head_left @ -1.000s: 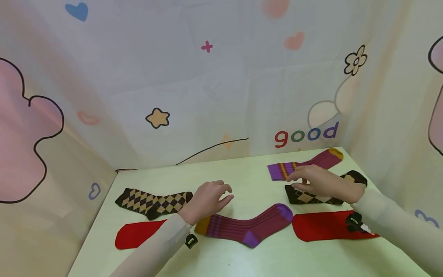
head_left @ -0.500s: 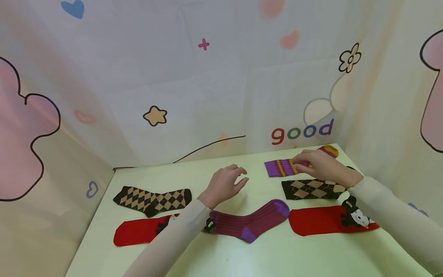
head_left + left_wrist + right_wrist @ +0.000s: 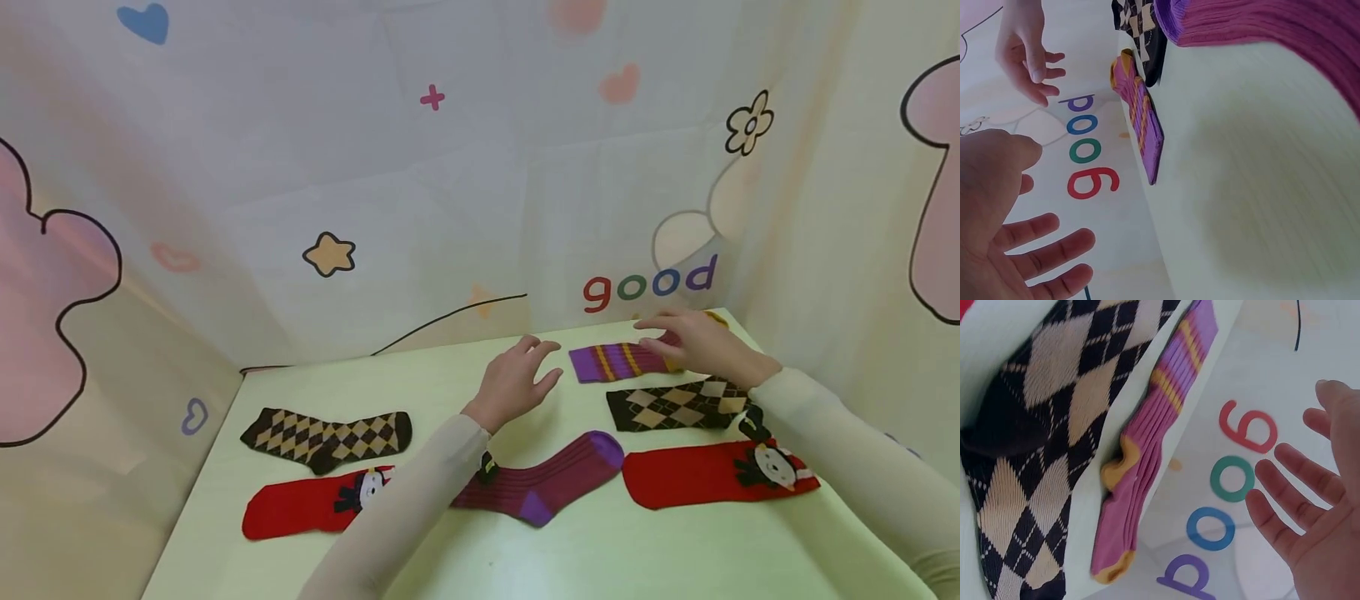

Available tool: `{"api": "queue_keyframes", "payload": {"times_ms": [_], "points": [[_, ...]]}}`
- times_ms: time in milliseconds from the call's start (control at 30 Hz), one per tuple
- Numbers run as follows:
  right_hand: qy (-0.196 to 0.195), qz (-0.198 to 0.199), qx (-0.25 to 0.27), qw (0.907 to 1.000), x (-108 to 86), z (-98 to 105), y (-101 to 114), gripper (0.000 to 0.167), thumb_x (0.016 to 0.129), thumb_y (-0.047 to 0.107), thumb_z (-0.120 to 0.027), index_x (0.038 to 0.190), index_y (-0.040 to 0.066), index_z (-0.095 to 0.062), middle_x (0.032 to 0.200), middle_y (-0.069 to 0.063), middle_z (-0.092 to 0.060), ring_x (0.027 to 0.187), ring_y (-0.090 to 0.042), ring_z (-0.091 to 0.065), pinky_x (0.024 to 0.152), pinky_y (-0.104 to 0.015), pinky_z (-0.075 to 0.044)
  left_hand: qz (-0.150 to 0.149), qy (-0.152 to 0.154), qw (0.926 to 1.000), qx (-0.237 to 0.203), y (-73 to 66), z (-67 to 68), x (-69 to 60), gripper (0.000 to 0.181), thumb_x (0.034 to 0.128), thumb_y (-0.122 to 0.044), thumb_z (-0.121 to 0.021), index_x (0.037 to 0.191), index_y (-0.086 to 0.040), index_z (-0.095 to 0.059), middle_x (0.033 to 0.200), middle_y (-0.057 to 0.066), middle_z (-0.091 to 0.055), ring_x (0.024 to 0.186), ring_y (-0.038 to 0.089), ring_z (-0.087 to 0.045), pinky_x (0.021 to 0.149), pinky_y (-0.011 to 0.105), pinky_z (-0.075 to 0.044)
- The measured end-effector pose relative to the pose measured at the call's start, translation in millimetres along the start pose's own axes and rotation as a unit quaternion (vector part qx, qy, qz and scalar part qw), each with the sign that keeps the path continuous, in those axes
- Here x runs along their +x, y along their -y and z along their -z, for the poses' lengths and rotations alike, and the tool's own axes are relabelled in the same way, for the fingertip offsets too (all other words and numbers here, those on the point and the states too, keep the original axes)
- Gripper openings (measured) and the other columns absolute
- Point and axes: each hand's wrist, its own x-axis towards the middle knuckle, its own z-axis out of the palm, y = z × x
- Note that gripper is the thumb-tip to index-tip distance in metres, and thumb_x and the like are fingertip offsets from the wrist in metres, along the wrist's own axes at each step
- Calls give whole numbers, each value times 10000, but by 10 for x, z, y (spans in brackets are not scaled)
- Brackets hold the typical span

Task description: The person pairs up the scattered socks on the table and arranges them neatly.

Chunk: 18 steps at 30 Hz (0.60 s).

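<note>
My right hand (image 3: 693, 340) hovers over a maroon sock (image 3: 618, 361) with a purple cuff and yellow stripes at the back right. Its fingers are loosely bent and hold nothing; in the right wrist view the whole sock (image 3: 1141, 450) lies flat, apart from the hand. My left hand (image 3: 517, 379) is in the air above the middle of the table, fingers spread and holding nothing. Below its wrist lies another maroon sock (image 3: 555, 482) with purple heel and toe, its left end hidden by the sleeve. An argyle sock (image 3: 667, 406) lies partly under the right forearm.
A second argyle sock (image 3: 326, 437) and a red sock (image 3: 296, 507) lie at the left of the pale table (image 3: 480, 550). Another red sock (image 3: 690, 475) with a penguin-like figure lies front right. A printed curtain (image 3: 420, 208) stands behind the table.
My left hand has moved right and farther back, uncovering more of the left socks. My right hand has shifted farther back, from above the argyle sock to over the striped maroon sock.
</note>
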Motion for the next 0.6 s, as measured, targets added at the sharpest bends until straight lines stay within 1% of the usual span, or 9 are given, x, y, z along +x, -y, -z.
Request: {"api": "queue_keyframes", "payload": {"times_ms": [133, 233, 300, 333, 467, 600], "points": [[15, -144, -107, 9998, 28, -4, -82, 463, 994, 312, -697, 1378, 60, -637, 1276, -202, -642, 987, -339, -689, 818, -503, -597, 75, 8, 10000, 14, -11, -67, 109, 487, 1032, -398, -605, 1472, -199, -547, 1303, 66, -619, 822, 170, -653, 663, 313, -564], [9, -209, -112, 9997, 46, -15, -149, 499, 981, 302, -716, 1406, 64, -609, 1301, -210, -609, 955, -314, -693, 790, -486, -605, 144, 25, 9999, 26, -10, -121, 181, 531, 1032, -404, -601, 1516, -213, -496, 1320, 66, -613, 842, 170, -656, 670, 315, -566], [-21, -212, -79, 9997, 61, -29, -198, 514, 971, 285, -731, 1415, 62, -598, 1329, -220, -595, 1006, -335, -680, 817, -507, -597, 185, 78, 9998, 31, -7, -156, 225, 553, 1032, -417, -596, 1535, -225, -469, 1331, 67, -607, 840, 168, -654, 672, 310, -565], [-40, -218, -70, 9997, 68, -39, -226, 525, 965, 276, -739, 1421, 63, -591, 1349, -227, -588, 1058, -357, -668, 845, -528, -588, 204, 113, 9997, 34, -6, -174, 247, 562, 1032, -423, -593, 1542, -230, -458, 1336, 69, -604, 841, 171, -654, 674, 310, -565], [-112, -248, -62, 9996, 96, -81, -334, 585, 942, 253, -765, 1455, 64, -555, 1386, -252, -565, 1236, -443, -560, 951, -615, -518, 325, 249, 9992, 2, -1, -238, 321, 589, 1035, -453, -576, 1564, -247, -419, 1359, 82, -590, 866, 188, -661, 688, 317, -573], [-41, -442, -67, 9990, 102, -101, -432, 643, 931, 257, -775, 1488, 65, -517, 1428, -271, -526, 1298, -479, -500, 990, -663, -468, 500, 374, 9980, -60, -3, -311, 399, 608, 1036, -473, -565, 1578, -260, -388, 1383, 101, -577, 969, 221, -675, 755, 348, -592]]}}
